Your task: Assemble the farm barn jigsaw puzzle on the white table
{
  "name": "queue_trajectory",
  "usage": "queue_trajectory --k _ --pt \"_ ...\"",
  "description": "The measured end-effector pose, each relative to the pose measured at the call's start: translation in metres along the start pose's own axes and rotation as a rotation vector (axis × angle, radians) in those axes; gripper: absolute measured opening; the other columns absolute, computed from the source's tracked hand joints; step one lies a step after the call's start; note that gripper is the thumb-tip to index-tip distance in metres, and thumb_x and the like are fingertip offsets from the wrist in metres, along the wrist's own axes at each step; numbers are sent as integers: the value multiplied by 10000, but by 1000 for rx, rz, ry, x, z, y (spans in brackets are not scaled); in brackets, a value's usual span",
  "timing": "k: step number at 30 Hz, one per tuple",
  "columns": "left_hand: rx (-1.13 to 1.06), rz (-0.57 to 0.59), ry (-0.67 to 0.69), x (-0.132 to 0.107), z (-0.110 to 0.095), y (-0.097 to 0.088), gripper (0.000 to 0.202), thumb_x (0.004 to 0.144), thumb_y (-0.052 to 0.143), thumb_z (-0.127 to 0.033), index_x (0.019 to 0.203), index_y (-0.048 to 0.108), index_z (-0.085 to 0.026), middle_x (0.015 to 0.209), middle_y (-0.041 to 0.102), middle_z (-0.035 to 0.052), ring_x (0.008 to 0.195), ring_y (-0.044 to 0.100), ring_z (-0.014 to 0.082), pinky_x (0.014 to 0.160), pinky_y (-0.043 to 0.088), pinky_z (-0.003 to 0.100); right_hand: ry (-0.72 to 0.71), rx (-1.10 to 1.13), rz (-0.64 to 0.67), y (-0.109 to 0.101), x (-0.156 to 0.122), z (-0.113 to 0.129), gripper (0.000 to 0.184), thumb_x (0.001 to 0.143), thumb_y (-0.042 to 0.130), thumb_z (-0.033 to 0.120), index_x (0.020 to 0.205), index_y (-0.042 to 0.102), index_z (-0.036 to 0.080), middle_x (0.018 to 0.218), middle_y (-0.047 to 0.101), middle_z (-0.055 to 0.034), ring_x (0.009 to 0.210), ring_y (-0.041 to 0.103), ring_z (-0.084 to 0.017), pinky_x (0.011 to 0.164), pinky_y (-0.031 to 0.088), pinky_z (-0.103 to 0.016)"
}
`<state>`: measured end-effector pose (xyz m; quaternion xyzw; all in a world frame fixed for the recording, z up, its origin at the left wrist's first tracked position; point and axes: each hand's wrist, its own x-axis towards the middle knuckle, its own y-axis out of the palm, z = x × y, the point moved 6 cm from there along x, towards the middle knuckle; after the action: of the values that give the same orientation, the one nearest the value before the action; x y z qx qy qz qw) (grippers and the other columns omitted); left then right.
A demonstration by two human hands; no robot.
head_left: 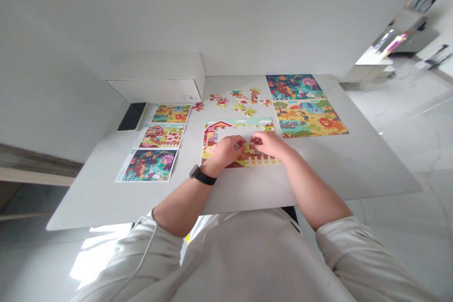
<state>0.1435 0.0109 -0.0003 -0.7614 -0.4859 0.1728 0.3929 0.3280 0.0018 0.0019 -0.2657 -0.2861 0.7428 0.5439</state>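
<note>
A partly built farm puzzle (226,128) with a red barn lies in the middle of the white table (354,165). My left hand (226,150) rests on its lower part, fingers curled against the pieces. My right hand (269,144) is beside it, fingers pinched on a small puzzle piece (252,147) over the fence row. The two hands almost touch. A black watch (202,175) sits on my left wrist. Several loose pieces (240,99) lie scattered beyond the puzzle.
Two finished puzzles (304,106) lie at the back right. A sheet with three picture guides (159,144) lies at the left. A white box (159,78) and a black phone (132,116) stand at the back left, by the wall.
</note>
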Motion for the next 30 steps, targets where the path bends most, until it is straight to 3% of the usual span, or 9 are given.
queue_trajectory --k 4,9,17,25,30 --pt "31 10 42 1 0 2 202 878 770 -195 1070 810 -246 1012 797 76 1008 736 293 961 569 388 1 -78 -12 0 -1 6 94 888 727 184 913 738 274 880 795 9 672 681 -178 646 467 -295" --pt "80 -11 111 0 -1 0 221 885 749 -203 1097 802 -237 1115 765 91 1097 725 282 1030 568 396 -38 -219 -22 1 -1 16 102 905 736 154 937 748 250 934 804 -29 888 731 -222 768 487 -303" --pt "199 37 96 -2 3 6 231 913 779 -265 1142 795 -244 1165 730 95 1097 715 273 1018 576 400 -38 -337 -33 5 -1 17 94 935 769 195 1020 751 230 1076 801 -60 997 717 -214 862 496 -292" --pt "192 38 99 -5 -1 2 236 908 814 -287 1140 794 -247 1168 734 104 1075 701 270 991 571 405 5 -296 -12 5 -1 12 122 932 784 229 1048 746 231 1008 789 -41 922 700 -198 783 458 -279" --pt "188 55 98 -6 0 3 258 877 861 -330 1112 794 -246 1160 736 111 1059 702 279 966 575 411 16 -287 66 6 -3 14 134 892 820 210 1005 756 238 934 792 -16 862 705 -186 735 429 -267"
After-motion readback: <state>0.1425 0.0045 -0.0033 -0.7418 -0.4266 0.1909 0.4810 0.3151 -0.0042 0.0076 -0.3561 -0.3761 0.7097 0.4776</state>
